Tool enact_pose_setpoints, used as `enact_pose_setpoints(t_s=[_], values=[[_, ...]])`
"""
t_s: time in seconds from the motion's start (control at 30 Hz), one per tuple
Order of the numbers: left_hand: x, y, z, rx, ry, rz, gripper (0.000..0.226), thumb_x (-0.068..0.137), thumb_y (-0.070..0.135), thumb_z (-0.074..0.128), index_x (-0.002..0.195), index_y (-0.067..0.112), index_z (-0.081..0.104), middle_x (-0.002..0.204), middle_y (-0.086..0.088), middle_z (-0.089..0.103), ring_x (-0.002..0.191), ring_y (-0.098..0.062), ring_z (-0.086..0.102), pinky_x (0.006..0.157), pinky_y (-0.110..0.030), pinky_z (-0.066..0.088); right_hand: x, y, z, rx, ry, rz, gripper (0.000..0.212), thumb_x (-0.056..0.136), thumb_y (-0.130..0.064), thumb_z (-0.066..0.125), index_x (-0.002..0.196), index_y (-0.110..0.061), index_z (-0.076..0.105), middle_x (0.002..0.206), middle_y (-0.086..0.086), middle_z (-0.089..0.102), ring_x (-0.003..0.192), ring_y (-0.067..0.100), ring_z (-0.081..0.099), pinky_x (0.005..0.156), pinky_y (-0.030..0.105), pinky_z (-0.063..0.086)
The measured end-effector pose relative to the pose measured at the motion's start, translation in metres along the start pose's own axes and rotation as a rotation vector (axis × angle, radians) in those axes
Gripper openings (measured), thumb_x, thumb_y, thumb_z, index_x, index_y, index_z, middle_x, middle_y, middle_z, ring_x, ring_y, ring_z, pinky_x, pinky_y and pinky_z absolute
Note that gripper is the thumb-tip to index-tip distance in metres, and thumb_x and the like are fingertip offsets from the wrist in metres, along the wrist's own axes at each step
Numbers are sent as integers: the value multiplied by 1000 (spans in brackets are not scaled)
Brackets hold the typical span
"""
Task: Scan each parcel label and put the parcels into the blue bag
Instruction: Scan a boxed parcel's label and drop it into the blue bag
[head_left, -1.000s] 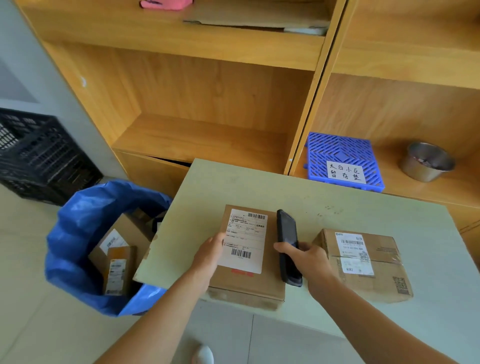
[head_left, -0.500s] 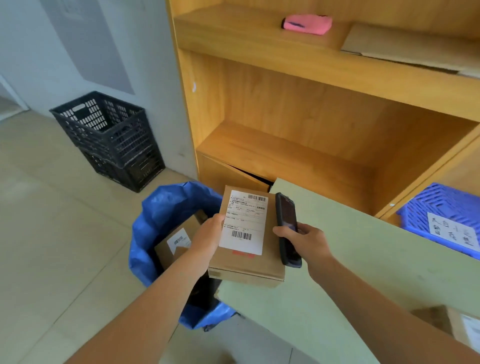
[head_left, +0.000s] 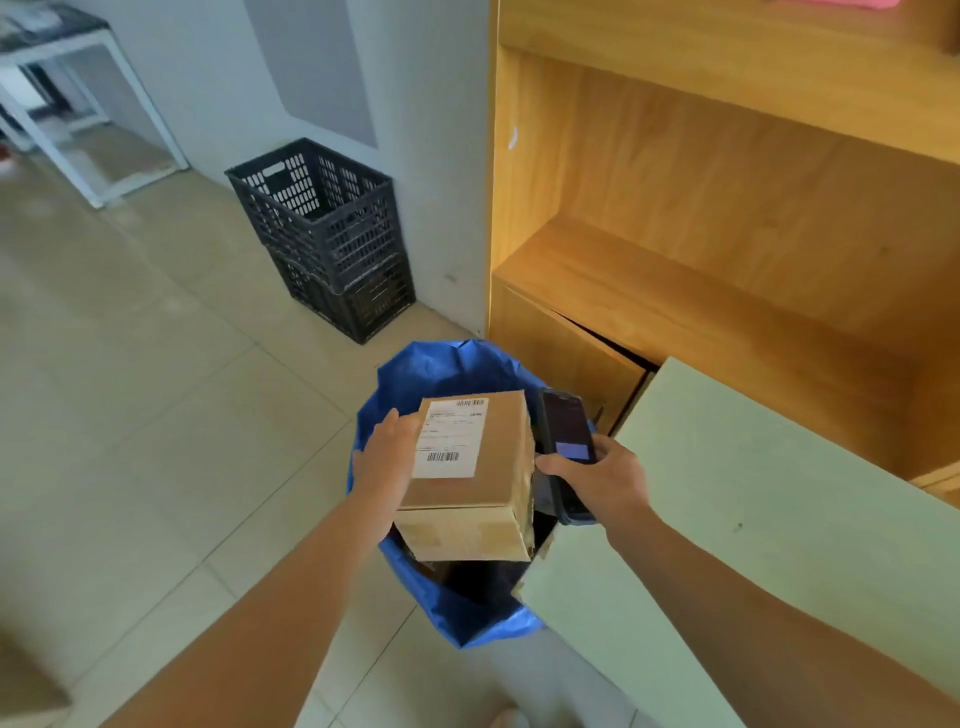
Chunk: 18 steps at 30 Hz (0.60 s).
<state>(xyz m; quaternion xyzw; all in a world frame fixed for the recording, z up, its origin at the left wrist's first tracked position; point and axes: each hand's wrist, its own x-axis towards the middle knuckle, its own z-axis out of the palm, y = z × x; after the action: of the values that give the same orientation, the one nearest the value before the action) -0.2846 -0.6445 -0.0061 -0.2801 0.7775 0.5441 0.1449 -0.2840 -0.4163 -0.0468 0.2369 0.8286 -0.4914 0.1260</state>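
Note:
A brown cardboard parcel (head_left: 475, 478) with a white barcode label on top hangs over the open mouth of the blue bag (head_left: 441, 369), which stands on the floor at the table's left corner. My left hand (head_left: 387, 454) holds the parcel's left side, fingers underneath out of sight. My right hand (head_left: 605, 480) grips a black handheld scanner (head_left: 566, 452) beside the parcel's right edge; its screen is lit. The bag's inside is mostly hidden by the parcel.
The pale green table (head_left: 727, 519) fills the right side. Behind it stands a wooden shelf unit (head_left: 701, 234). Stacked black plastic crates (head_left: 327, 234) sit against the wall beyond the bag. A white metal frame (head_left: 78, 104) is far left on the tiled floor.
The parcel has been lifted off the table and carried left over the blue bag. My view turned left, so the second parcel on the table and the blue basket left the frame.

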Motion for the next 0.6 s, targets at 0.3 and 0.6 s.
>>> enact_pose_setpoints(t_s=[0.3,0.6], values=[[-8,34,12,-272,63,-42,56,89,56,46,138,28,48,137,5,47,122,-16,47,94,-30,32,-10,9,-44,20,32,-53,56,72,-39,88,119,-28,59,105,-3,70,94,17,68,84,38,61],[-66,99,117,-175,-238,187,60,96,56,40,151,37,30,159,6,29,146,-18,23,117,-45,16,-50,20,-141,141,152,-86,57,66,-38,91,114,-33,62,100,-16,69,88,10,69,74,29,59]])
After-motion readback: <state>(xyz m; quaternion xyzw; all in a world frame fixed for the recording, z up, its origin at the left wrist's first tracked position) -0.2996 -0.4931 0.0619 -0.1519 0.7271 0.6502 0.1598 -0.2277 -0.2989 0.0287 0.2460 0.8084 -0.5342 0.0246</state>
